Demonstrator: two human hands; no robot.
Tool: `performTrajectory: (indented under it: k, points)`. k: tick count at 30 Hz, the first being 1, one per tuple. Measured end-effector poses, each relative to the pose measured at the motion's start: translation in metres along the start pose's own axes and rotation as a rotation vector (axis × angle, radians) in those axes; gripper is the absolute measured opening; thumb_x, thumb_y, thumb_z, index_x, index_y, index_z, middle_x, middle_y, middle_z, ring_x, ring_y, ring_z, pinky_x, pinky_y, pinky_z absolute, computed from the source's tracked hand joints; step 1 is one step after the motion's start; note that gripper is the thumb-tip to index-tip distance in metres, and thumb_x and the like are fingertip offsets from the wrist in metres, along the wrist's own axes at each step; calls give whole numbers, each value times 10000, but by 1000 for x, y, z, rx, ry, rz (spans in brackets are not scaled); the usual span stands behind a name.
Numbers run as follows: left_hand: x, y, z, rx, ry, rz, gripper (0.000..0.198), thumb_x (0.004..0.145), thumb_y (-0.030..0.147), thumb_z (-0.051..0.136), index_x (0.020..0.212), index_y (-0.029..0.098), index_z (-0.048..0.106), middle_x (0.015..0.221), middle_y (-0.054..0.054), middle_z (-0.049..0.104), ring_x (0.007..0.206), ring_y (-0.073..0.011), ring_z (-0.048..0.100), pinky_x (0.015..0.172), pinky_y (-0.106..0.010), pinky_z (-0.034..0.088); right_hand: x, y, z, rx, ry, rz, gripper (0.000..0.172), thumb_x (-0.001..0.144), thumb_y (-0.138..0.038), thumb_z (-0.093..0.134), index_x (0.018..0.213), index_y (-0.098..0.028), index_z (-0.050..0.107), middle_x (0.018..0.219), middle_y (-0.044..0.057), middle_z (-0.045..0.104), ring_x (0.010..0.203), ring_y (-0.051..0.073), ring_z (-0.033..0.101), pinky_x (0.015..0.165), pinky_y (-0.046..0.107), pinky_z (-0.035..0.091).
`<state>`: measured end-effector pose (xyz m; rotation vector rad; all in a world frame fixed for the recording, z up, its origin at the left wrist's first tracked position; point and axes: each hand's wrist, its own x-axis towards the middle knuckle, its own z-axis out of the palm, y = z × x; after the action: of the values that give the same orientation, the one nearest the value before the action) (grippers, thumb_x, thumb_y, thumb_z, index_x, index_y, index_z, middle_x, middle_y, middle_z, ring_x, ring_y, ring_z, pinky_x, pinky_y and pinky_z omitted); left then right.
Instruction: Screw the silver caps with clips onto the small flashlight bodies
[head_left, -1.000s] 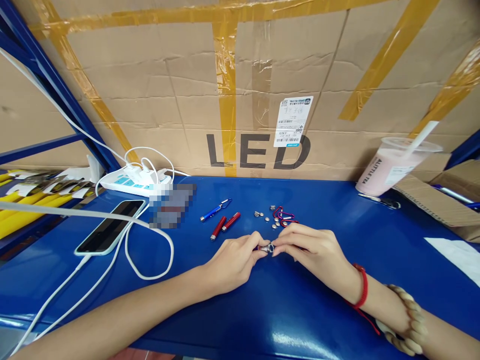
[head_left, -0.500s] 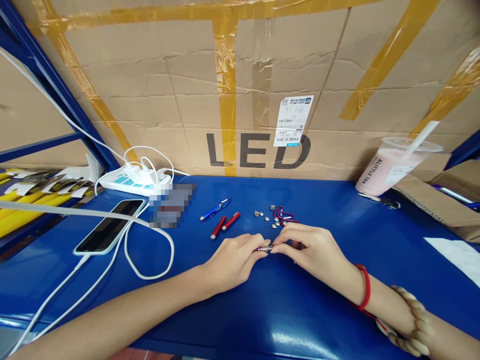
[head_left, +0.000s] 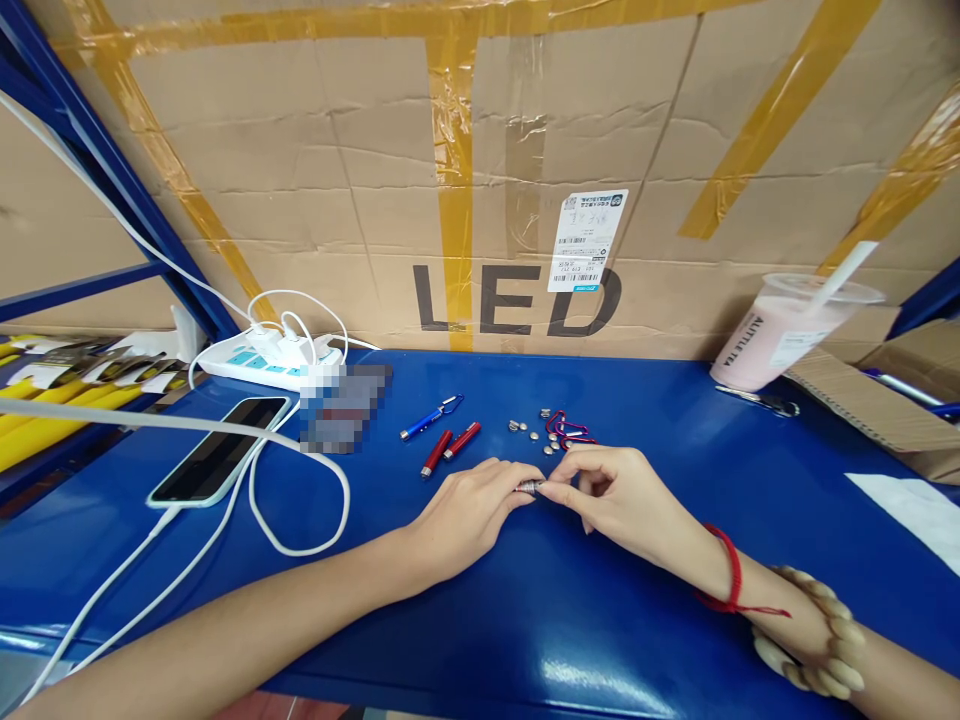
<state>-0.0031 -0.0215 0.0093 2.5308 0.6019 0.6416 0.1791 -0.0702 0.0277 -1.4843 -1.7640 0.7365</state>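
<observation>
My left hand (head_left: pixel 466 518) is closed, its thumb and fingers pinching a small silvery cylindrical piece (head_left: pixel 529 487) whose exact kind is hard to make out. The fingertips of my right hand (head_left: pixel 615 500) are pinched together at the right end of that same piece. Just beyond my hands lie two short red flashlight tubes (head_left: pixel 462 441) and a blue keychain flashlight (head_left: pixel 433 417) with a clip. Several button cells (head_left: pixel 533 435) and small metal caps are scattered nearby, beside red and purple carabiner clips (head_left: pixel 559 425).
On the blue table (head_left: pixel 600 640), a phone (head_left: pixel 220 453) with white cables (head_left: pixel 341 500) lies left, near a power strip (head_left: pixel 262 358). A pink drink cup (head_left: pixel 787 330) stands back right, by an open cardboard box (head_left: pixel 855 400). A large carton (head_left: pixel 360 200) walls off the back.
My right wrist has turned slightly, and its fingers have shifted a little at the end of the silvery piece. The left hand has moved slightly upward. Table items stay put.
</observation>
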Motion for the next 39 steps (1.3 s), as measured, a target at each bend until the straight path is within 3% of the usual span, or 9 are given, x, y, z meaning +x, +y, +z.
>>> performTrajectory:
  k: [5, 8, 11, 17, 24, 27, 33, 39]
  points:
    - [1, 0, 2, 73, -25, -20, 252, 941, 190, 360, 1133, 170, 521, 994, -54, 642, 907, -178, 579, 800, -300, 481, 1, 0, 1, 56, -45, 104, 337, 736, -468, 622, 652, -142, 629, 388, -31, 504, 333, 96, 489, 360, 192, 370]
    - [1, 0, 3, 104, -10, -31, 265, 944, 192, 335, 1129, 168, 522, 1011, -64, 639, 928, -186, 582, 818, -313, 485, 1, -1, 0, 46, -62, 85, 342, 746, -466, 621, 657, -137, 638, 407, -28, 516, 336, 90, 492, 373, 192, 385]
    - [1, 0, 5, 102, 33, -69, 256, 945, 203, 321, 1092, 189, 530, 1048, -56, 633, 960, -183, 588, 843, -313, 482, 1, -1, -2, 4, -17, -41, 343, 803, -435, 575, 666, -132, 659, 525, 3, 578, 371, 79, 511, 402, 193, 407]
    - [1, -2, 6, 68, 102, -138, 254, 947, 217, 319, 1107, 214, 516, 1041, -35, 638, 948, -171, 603, 842, -306, 482, -1, 4, -6, -194, 244, -368, 188, 774, -337, 652, 811, -161, 708, 798, 45, 666, 479, 73, 520, 475, 204, 452]
    - [0, -1, 6, 61, 100, -136, 256, 943, 219, 333, 1101, 210, 535, 1034, -39, 645, 934, -176, 609, 833, -305, 483, -2, 8, -9, -330, 236, -511, 150, 825, -307, 605, 866, -209, 712, 853, 25, 683, 719, 122, 632, 649, 215, 517]
    - [0, -1, 5, 65, 88, -126, 260, 947, 227, 329, 1106, 211, 534, 1030, -37, 645, 934, -174, 611, 828, -293, 482, -2, 9, -8, -368, 266, -556, 152, 829, -302, 600, 847, -202, 712, 839, 21, 689, 738, 128, 647, 728, 235, 529]
    - [-1, 0, 5, 84, -2, -110, 249, 953, 217, 306, 1074, 207, 524, 1012, -32, 639, 939, -170, 604, 812, -277, 471, -2, 13, -6, -429, 270, -611, 176, 860, -267, 561, 789, -205, 710, 786, 6, 692, 658, 101, 645, 631, 186, 511]
    - [-2, 3, 3, 62, -54, -130, 144, 942, 202, 330, 987, 206, 467, 955, -20, 648, 849, -176, 631, 672, -264, 469, -4, 13, -3, -407, 248, -604, 141, 841, -178, 577, 764, -189, 695, 757, -3, 683, 630, 88, 631, 564, 176, 461]
